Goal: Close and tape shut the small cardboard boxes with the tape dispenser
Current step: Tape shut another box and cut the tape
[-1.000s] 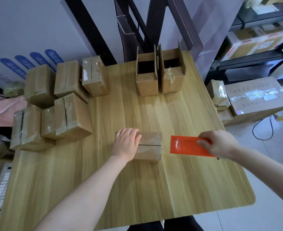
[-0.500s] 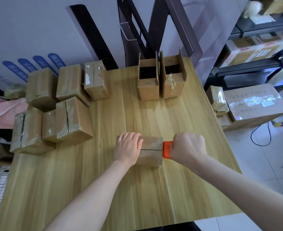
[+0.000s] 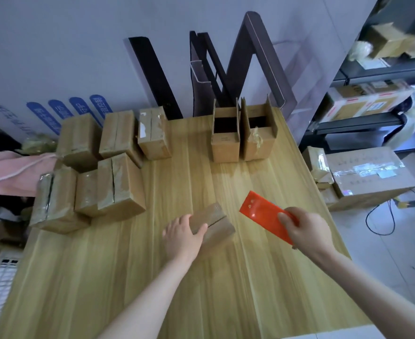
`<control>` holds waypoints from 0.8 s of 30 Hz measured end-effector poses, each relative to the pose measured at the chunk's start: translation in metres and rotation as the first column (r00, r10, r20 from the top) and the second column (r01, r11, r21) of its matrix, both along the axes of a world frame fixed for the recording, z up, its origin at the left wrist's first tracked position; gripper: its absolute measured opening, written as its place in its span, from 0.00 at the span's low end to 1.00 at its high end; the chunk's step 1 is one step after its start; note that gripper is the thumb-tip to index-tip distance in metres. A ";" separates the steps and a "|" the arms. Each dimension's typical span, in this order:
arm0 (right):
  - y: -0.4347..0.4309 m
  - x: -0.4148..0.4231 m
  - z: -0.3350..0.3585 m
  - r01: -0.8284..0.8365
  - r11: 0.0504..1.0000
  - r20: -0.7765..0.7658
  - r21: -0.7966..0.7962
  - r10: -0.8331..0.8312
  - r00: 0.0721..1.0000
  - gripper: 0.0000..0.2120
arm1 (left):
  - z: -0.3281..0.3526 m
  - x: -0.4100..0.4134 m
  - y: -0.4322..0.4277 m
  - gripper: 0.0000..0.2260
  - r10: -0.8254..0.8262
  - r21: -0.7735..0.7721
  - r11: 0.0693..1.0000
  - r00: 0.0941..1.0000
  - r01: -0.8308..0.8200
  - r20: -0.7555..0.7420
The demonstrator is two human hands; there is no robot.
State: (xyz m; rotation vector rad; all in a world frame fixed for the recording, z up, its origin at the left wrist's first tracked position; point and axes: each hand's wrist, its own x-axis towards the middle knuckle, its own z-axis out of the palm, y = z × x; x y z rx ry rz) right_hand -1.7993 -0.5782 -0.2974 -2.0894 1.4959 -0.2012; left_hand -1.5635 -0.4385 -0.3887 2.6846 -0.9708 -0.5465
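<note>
A small closed cardboard box (image 3: pixel 216 223) lies skewed near the middle of the wooden table (image 3: pixel 226 277), tape across its top. My left hand (image 3: pixel 183 237) rests on its left end and grips it. My right hand (image 3: pixel 308 230) holds the orange tape dispenser (image 3: pixel 262 212) in the air to the right of the box, apart from it. Two open boxes (image 3: pixel 226 145) (image 3: pixel 259 143) stand upright at the table's far edge.
Several taped boxes (image 3: pixel 118 184) are piled at the table's left and far left. Dark frames (image 3: pixel 226 69) lean on the wall behind. On the right stand shelves (image 3: pixel 372 94) and a big carton (image 3: pixel 370 177) on the floor with a cable. A pink cloth (image 3: pixel 11 172) lies at far left.
My right hand has pulled the orange dispenser off the box's right end and out to the right. The box has turned counter-clockwise under my left hand. The camera has tilted.
</note>
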 end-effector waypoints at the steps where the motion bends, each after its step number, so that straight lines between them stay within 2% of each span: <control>1: 0.001 -0.001 0.003 0.020 0.999 0.118 0.036 -0.024 0.993 0.07 | -0.001 -0.001 0.009 0.28 0.085 0.016 0.996 0.995 -0.085 -0.054; 3: 0.009 0.001 0.011 0.014 0.994 0.321 0.105 -0.047 0.946 0.06 | 0.001 -0.007 0.024 0.30 0.231 0.035 0.973 0.961 -0.229 -0.153; 4: 0.014 0.003 0.016 0.006 0.990 0.406 0.139 -0.063 0.912 0.08 | 0.004 -0.011 0.028 0.29 0.261 0.021 0.965 0.953 -0.261 -0.154; 6: 0.023 0.009 0.024 -0.019 0.983 0.511 0.181 -0.078 0.856 0.10 | 0.015 -0.014 0.028 0.23 0.223 -0.110 0.965 0.967 -0.236 -0.125; 7: 0.026 0.012 0.027 -0.034 0.982 0.539 0.186 -0.073 0.839 0.10 | 0.025 -0.014 0.022 0.19 0.187 -0.230 0.946 0.965 -0.227 -0.183; 9: 0.032 0.017 0.034 -0.061 0.981 0.575 0.184 -0.057 0.816 0.10 | 0.057 -0.010 0.004 0.13 0.087 -0.419 0.858 0.887 -0.298 -0.453; 11: 0.037 0.021 0.041 -0.087 0.982 0.599 0.169 -0.032 0.800 0.11 | 0.093 -0.006 -0.012 0.11 -0.003 -0.460 0.801 0.767 -0.383 -0.642; 13: 0.040 0.025 0.046 -0.102 0.983 0.608 0.152 -0.011 0.794 0.11 | 0.122 -0.003 -0.021 0.12 -0.064 -0.454 0.801 0.698 -0.391 -0.714; 15: 0.042 0.027 0.049 -0.107 0.985 0.607 0.132 0.005 0.795 0.10 | 0.142 -0.002 -0.022 0.13 -0.133 -0.468 0.809 0.665 -0.356 -0.735; 17: 0.044 0.029 0.053 -0.110 0.988 0.593 0.107 0.025 0.805 0.10 | 0.150 -0.003 -0.018 0.12 -0.173 -0.493 0.814 0.682 -0.308 -0.711; 20: 0.046 0.031 0.057 -0.115 0.990 0.564 0.079 0.050 0.824 0.09 | 0.153 -0.002 -0.014 0.11 -0.191 -0.515 0.822 0.734 -0.244 -0.652; 24: 0.049 0.033 0.060 -0.131 0.988 0.557 0.076 0.066 0.828 0.10 | 0.154 0.003 -0.015 0.14 -0.168 -0.459 0.857 0.717 -0.233 -0.677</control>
